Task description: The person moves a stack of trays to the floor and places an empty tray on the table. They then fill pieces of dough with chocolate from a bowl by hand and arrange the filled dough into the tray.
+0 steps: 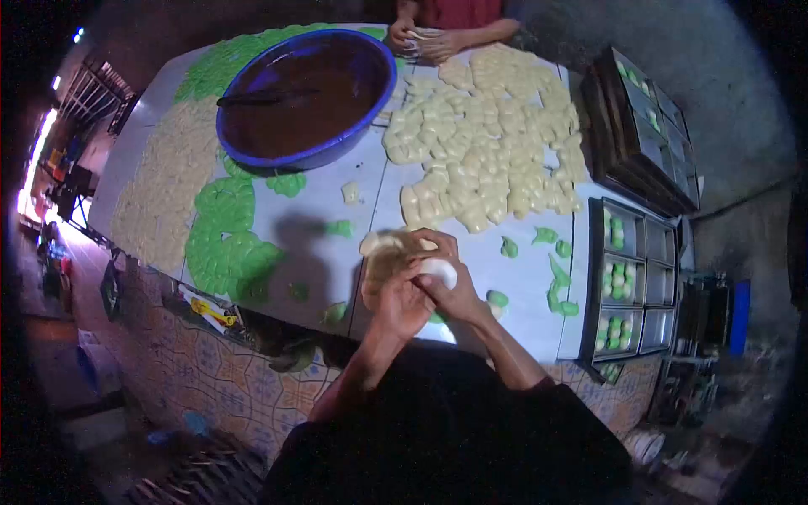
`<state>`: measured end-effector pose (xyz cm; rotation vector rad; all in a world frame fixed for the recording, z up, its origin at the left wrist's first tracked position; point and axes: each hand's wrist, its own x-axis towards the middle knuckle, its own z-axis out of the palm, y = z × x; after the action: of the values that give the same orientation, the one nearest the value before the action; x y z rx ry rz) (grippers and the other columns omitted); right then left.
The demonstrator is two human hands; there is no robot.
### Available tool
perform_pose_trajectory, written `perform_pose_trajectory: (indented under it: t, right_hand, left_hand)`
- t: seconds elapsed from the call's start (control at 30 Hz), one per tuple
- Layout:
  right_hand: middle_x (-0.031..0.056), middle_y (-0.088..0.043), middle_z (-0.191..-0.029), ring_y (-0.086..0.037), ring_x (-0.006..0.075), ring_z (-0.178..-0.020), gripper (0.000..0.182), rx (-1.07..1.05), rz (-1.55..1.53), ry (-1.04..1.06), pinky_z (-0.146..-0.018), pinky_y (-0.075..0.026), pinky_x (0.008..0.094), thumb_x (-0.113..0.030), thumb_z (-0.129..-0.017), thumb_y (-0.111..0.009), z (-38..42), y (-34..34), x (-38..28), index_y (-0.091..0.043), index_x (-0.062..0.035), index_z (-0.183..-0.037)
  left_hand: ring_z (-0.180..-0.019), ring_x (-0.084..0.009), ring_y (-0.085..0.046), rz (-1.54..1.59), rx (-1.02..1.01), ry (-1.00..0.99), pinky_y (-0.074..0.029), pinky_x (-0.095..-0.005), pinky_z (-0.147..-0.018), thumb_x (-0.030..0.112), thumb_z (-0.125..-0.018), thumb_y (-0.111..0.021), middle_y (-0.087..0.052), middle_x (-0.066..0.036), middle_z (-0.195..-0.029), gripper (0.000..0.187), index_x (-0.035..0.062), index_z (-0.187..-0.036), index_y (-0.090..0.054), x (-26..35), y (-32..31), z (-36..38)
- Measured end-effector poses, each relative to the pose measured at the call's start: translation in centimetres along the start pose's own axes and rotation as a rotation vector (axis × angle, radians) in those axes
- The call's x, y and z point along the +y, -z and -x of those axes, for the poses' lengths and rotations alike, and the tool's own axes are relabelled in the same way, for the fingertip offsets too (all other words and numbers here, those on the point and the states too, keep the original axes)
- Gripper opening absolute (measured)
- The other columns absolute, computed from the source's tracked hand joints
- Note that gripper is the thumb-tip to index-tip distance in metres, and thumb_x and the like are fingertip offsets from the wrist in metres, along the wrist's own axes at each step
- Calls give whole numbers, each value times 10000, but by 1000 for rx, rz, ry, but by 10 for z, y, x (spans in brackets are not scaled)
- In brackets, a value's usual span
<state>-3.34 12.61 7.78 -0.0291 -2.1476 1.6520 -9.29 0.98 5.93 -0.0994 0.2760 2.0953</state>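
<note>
A smooth white dough ball [438, 273] sits between my two hands above the near edge of the table. My right hand [450, 290] curls around it from the right. My left hand [402, 303] presses against its left side, palm up. Just beyond and left of my hands lies cream dough [383, 252], partly hidden by them. Several green dough pieces lie near, one green and cream lump [497, 301] right of my wrist. Flattened cream dough pieces [480, 151] cover the table's far right part, and green ones [225, 244] lie to the left.
A blue basin [370, 139] of brown filling with a dark utensil stands at the far left. Metal trays [644, 278] with green and cream balls are on the right, a tray stack [623, 126] behind. Across the table a person's hands [442, 42] hold dough.
</note>
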Motion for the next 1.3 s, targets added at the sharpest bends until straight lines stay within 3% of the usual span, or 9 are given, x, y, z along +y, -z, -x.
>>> perform_pose_trajectory:
  t: [0.1,0.23,0.43,0.57,0.77,0.83,0.97,1.1,1.3]
  right_hand:
    - [131,-442,-1322,-356,253,-1261,705,-39,-514,-302,-1040,-325,403,-449,-836,-657,-4,6,25,-409,-16,-1334]
    - [118,-245,-1462,-340,244,-1259,1088,-53,-688,-223,-1007,-367,401,-598,-770,-667,-25,5,34,-51,-89,-1508]
    - [122,-233,-1490,-347,264,-1263,1079,135,-588,-285,-954,-414,369,-583,-773,-672,-31,15,61,-22,-145,-1514]
    - [157,-261,-1495,-406,280,-1277,809,155,-709,-188,-1016,-397,398,-333,-918,-594,-33,17,70,-69,-171,-1512]
    - [105,-431,-1377,-547,180,-1070,699,283,-998,-340,-853,-488,272,-196,-942,-561,-49,6,63,-147,-58,-1488]
    - [162,-517,-1265,-576,177,-1029,556,349,-1157,-440,-839,-499,269,-184,-951,-542,-52,3,62,-308,13,-1415]
    - [30,-622,-755,-474,76,-511,178,551,-962,-646,-468,-402,188,-122,-920,-599,-48,-2,30,-618,8,-1041]
    - [144,-567,-1081,-510,252,-920,379,327,362,-117,-798,-458,354,-109,-811,-668,-8,0,23,-585,27,-1155]
    - [91,-566,-1106,-580,144,-902,187,545,-81,-45,-731,-470,252,43,-780,-635,31,20,7,-672,-22,-952]
  left_hand:
    - [-1160,-313,-505,130,-246,22,-424,-423,-975,659,-777,-593,-490,-147,-1327,870,-5,-1319,-446,23,-27,-17]
    - [-1103,-308,-560,-424,-494,-122,-419,-433,-961,727,-823,-442,-556,-224,-1234,993,-113,-1348,-367,117,-39,-106]
    - [-720,-171,-606,-2374,543,-630,-482,-391,-735,716,-901,-151,-654,-104,-805,914,-29,-983,-675,275,25,-273]
    - [-628,-178,-558,-2124,465,266,-463,-372,-653,748,-878,-144,-616,-82,-684,949,-34,-855,-680,260,-39,-252]
    - [-651,-200,-594,-1263,256,-216,-480,-331,-692,770,-865,-167,-650,-108,-782,959,-43,-1038,-647,183,-54,-168]
    - [-866,-224,-630,-751,60,145,-461,-329,-849,753,-876,-198,-648,-173,-1003,958,-71,-1227,-538,139,-55,-127]
    - [-1165,-246,-506,-822,303,-54,-332,-364,-1030,663,-929,-261,-519,-202,-1283,850,-53,-1364,-405,53,-42,-70]
    - [-1110,-215,-525,-1017,210,-74,-482,-332,-896,88,-900,-543,-486,-154,-1290,459,-84,-1312,-437,25,-31,-30]
    - [-895,-171,-644,-1328,61,-230,-558,-260,-781,-37,-888,-558,-585,-108,-1034,286,-109,-1165,-549,-6,-23,-3]
